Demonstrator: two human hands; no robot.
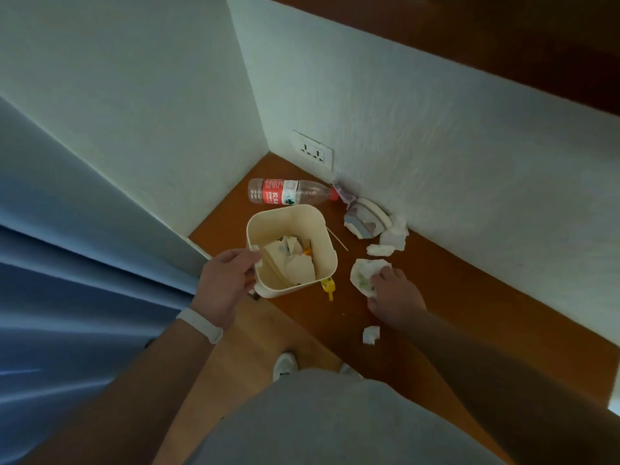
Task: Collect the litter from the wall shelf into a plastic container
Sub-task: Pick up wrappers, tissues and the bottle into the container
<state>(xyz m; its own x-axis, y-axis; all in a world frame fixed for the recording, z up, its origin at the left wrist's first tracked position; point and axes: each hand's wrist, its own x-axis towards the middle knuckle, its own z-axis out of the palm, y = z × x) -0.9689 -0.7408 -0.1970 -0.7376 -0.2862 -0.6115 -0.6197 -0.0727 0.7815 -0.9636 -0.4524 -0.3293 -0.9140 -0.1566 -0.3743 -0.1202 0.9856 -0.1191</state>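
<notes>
A: Litter all over this brown wooden wall shelf (469,297), and the cream square plastic container (288,226) sits right at the shelf's front edge, near the corner, open side up.

B: It's got crumpled paper scraps (295,260) inside, plus something orange I can't make out.

A: Left hand (224,283), with a white wristband (201,325), is gripping the container's near rim, thumb and fingers closed over the edge.

B: And the right hand (396,297) is down on the shelf, fingers closed on a crumpled white wrapper with green print (364,273), just right of the container.

A: Tucked against the container's near right corner lies a small yellow packet (328,286).

B: A thin wooden stick (337,238) lies beside the container's right wall. Behind the container, a clear plastic bottle with a red label and red cap (288,193) lies on its side.

A: Further right, against the white wall (469,156): a crushed paper cup (364,219), a white tissue wad (396,233), and another tissue piece (379,250) in front of it.

B: One small white scrap (370,334) lies near the right forearm, well apart from the rest.

A: White wall socket (313,151) above the bottle, blue curtain (67,263) at left.
</notes>
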